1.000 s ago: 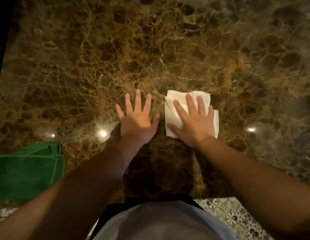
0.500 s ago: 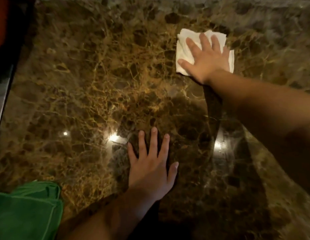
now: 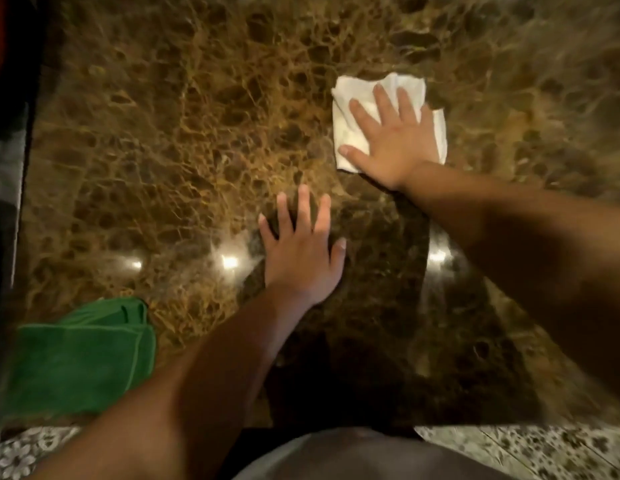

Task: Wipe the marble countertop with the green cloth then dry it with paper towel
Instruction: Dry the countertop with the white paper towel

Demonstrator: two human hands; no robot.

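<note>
Brown, gold-veined polished marble table (image 3: 163, 133): right hand (image 3: 393, 140) lies flat with fingers spread on a folded white paper towel (image 3: 350, 133), pressing it to the stone toward the far right. Left hand (image 3: 301, 258), fingers spread, rests palm-down on bare marble nearer the person. Folded green microfibre cloth (image 3: 80, 358) lies untouched at the near left corner, well apart from both hands.

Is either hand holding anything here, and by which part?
Nothing is gripped. The right hand presses flat on the paper towel's middle; the left hand rests bare on marble.
</note>
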